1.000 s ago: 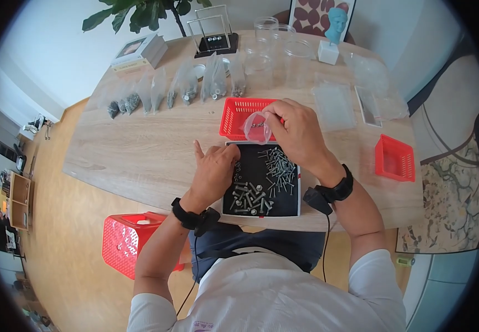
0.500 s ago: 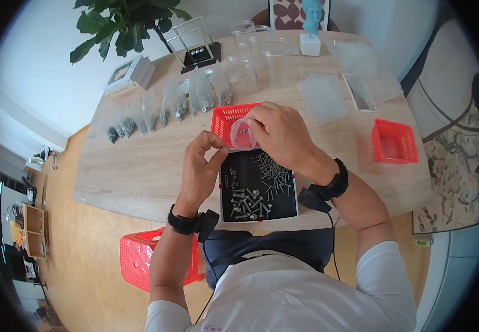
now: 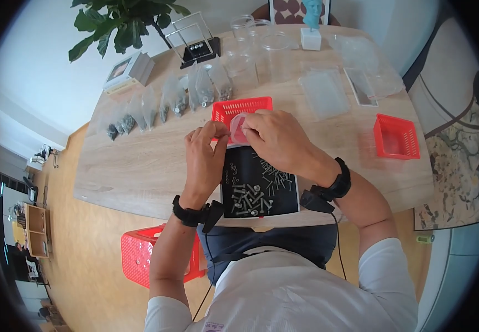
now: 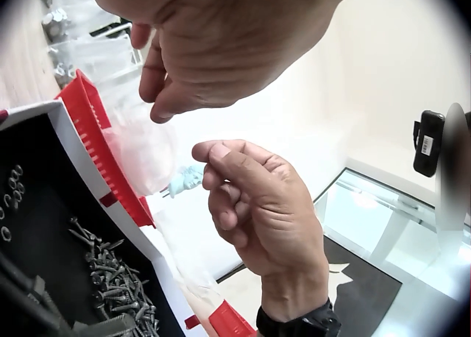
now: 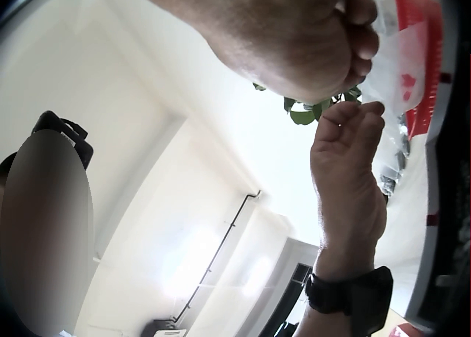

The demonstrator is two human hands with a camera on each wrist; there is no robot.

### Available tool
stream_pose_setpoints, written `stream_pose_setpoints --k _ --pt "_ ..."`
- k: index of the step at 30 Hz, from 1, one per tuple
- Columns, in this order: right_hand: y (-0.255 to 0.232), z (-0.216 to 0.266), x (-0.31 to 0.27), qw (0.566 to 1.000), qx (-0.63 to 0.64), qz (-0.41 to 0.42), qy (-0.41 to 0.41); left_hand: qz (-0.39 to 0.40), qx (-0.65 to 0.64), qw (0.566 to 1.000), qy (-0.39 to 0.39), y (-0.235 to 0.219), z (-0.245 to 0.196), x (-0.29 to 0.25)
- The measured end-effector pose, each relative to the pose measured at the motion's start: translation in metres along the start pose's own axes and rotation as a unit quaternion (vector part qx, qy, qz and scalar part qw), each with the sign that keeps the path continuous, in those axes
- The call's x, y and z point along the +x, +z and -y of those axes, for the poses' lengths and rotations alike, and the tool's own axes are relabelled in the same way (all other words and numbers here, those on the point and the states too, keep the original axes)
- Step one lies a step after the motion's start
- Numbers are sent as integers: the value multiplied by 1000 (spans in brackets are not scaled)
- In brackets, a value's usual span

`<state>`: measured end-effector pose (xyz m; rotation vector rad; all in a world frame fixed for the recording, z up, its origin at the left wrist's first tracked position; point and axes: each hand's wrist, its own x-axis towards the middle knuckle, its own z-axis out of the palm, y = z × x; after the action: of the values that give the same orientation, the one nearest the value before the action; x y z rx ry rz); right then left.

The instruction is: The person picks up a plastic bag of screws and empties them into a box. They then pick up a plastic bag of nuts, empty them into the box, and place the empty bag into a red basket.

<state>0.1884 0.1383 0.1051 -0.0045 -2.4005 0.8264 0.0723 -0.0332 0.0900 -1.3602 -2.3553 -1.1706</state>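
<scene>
My right hand [image 3: 283, 138] [image 4: 272, 204] [image 5: 287, 50] pinches the rim of a small clear bag [image 3: 238, 124] [image 4: 151, 157] [image 5: 401, 65], which hangs over the near edge of a red basket [image 3: 261, 102]. Thumb and index fingertips of my left hand [image 3: 203, 160] [image 4: 221, 50] [image 5: 349, 168] meet at the left of the bag's mouth; whether a small part is between them, I cannot tell. Below lies a black-lined tray [image 3: 247, 169] with small rings or nuts [image 3: 232, 171] at left, thick bolts [image 3: 250, 199] in front and thin screws [image 3: 277, 177] at right.
Filled clear bags [image 3: 175, 99] stand in a row at the back left, near a metal-frame ornament [image 3: 200, 52]. Clear jars [image 3: 278, 61] stand at the back. Flat bags [image 3: 325, 94] and another red basket [image 3: 397, 138] lie to the right.
My left hand has risen from the rings in the tray to the bag's mouth, and its fingertips are now closer to the bag. My right hand still holds the bag. The head view has shifted.
</scene>
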Motion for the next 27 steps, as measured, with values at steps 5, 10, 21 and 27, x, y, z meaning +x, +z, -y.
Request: stream_pose_setpoints --k 5,10,21,27 --pt "16 -5 -11 992 18 125 -16 79 34 996 -14 -14 6 -20" --pt "44 -11 -25 954 26 297 -13 150 67 986 8 -8 26 -35" --pt "56 -20 -29 966 -18 256 -45 211 177 961 31 11 27 -31" --pt "58 -20 -30 970 -17 232 -63 210 218 952 40 11 23 -29"
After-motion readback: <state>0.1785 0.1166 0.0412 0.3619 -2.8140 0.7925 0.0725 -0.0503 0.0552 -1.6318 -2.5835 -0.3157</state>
